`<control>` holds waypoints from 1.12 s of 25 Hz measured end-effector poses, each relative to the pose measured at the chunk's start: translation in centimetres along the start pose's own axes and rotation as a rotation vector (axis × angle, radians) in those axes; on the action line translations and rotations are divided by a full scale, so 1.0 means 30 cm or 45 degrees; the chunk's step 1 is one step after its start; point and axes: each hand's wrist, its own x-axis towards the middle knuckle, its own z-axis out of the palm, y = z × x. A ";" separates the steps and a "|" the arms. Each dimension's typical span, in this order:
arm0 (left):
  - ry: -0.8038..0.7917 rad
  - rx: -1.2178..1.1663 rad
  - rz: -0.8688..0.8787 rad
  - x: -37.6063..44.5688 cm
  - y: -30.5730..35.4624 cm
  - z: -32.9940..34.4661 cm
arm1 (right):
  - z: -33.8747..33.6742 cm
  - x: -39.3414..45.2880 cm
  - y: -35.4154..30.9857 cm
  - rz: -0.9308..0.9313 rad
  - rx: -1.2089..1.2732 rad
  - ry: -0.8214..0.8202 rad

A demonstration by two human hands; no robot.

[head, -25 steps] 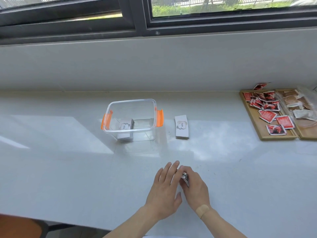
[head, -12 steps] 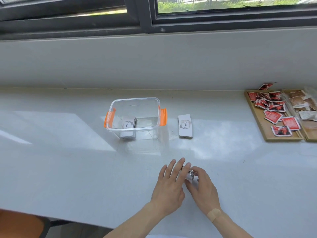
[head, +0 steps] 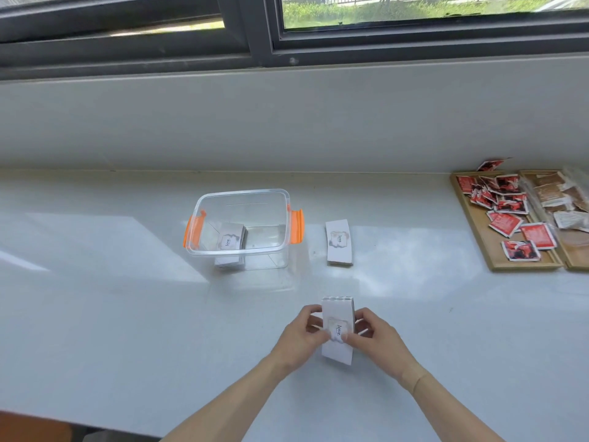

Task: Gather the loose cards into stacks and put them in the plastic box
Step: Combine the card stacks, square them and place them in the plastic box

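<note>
Three card stacks: one in the plastic box [head: 242, 199], one on the bench [head: 414, 314], one [head: 338, 317] pinched between left hand [head: 302, 341] and right hand [head: 377, 341].

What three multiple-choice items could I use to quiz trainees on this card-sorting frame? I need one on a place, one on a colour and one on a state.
1. Where does the loose card stack on the counter lie?
A. Right of the plastic box
B. Inside the wooden tray
C. Left of the plastic box

2. What colour are the box's side latches?
A. Blue
B. Orange
C. Green

3. What is the state of the plastic box?
A. Lidded and empty
B. Tipped on its side
C. Open, with one card stack inside

Answers: 1 A, the stack sits just beyond the right latch. 2 B, both latches show orange. 3 C, no lid is on and one stack shows through the clear wall.
</note>
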 end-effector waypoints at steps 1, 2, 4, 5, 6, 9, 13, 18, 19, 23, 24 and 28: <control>-0.017 -0.006 -0.016 0.010 0.005 -0.004 | -0.007 0.011 -0.002 0.029 0.023 -0.044; -0.014 0.003 -0.021 0.017 0.010 -0.006 | -0.011 0.021 -0.003 0.056 0.048 -0.075; 0.008 0.003 -0.032 0.039 0.019 -0.008 | -0.018 0.043 -0.010 0.106 0.114 -0.083; 0.019 -0.009 -0.045 0.052 0.025 -0.010 | -0.021 0.054 -0.015 0.125 0.138 -0.058; 0.032 -0.028 -0.058 0.067 0.035 -0.011 | -0.024 0.066 -0.020 0.134 0.155 -0.015; 0.086 -0.074 -0.089 0.125 0.083 -0.014 | -0.036 0.110 -0.038 0.123 0.160 0.141; 0.214 -0.141 -0.088 0.227 0.172 -0.017 | -0.070 0.204 -0.094 0.102 0.167 0.279; 0.412 -0.191 -0.059 0.369 0.273 -0.010 | -0.121 0.359 -0.187 0.054 0.066 0.414; 0.449 -0.185 -0.050 0.393 0.288 -0.008 | -0.129 0.387 -0.202 0.047 0.032 0.427; 0.558 -0.191 -0.066 0.480 0.340 -0.004 | -0.150 0.483 -0.243 0.045 -0.035 0.453; 0.583 -0.185 -0.077 0.500 0.348 -0.005 | -0.153 0.504 -0.248 0.046 -0.058 0.451; 0.620 -0.084 -0.126 0.561 0.349 -0.013 | -0.145 0.562 -0.252 0.037 -0.172 0.444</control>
